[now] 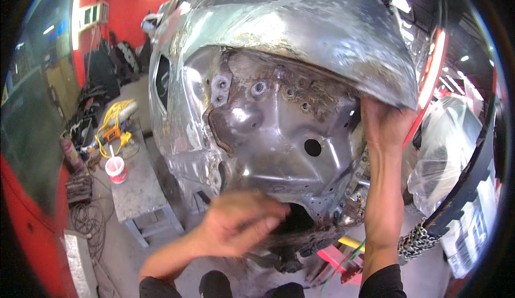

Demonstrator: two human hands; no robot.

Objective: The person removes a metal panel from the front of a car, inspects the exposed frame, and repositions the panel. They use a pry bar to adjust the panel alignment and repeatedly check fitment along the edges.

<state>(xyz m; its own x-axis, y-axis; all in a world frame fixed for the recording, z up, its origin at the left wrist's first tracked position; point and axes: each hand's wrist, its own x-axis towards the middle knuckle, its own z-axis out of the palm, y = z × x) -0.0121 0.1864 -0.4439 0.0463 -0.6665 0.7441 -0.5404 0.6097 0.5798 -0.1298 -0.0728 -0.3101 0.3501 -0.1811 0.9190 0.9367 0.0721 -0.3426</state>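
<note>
In front of me stands a bare-metal car body with a grey outer panel point(300, 24), scuffed and rusty along its lower edge. Below that edge lies a dark inner panel point(284, 142) with bolt holes and one larger round hole. My right hand point(382, 116) reaches up under the outer panel's lower right corner, its fingers hidden behind the metal. My left hand point(241, 223) hovers at the bottom of the inner panel, beside a dark opening point(300, 220). Motion smears its bent fingers, and nothing shows in it.
To the left, a grey bench point(137, 193) carries a white-and-red tub point(116, 169) and a yellow tool point(111, 133) with a yellow cord. Cables point(88, 223) lie on the floor. On the right are a chain point(419, 241), clear plastic sheeting point(445, 153) and a red stand point(338, 260).
</note>
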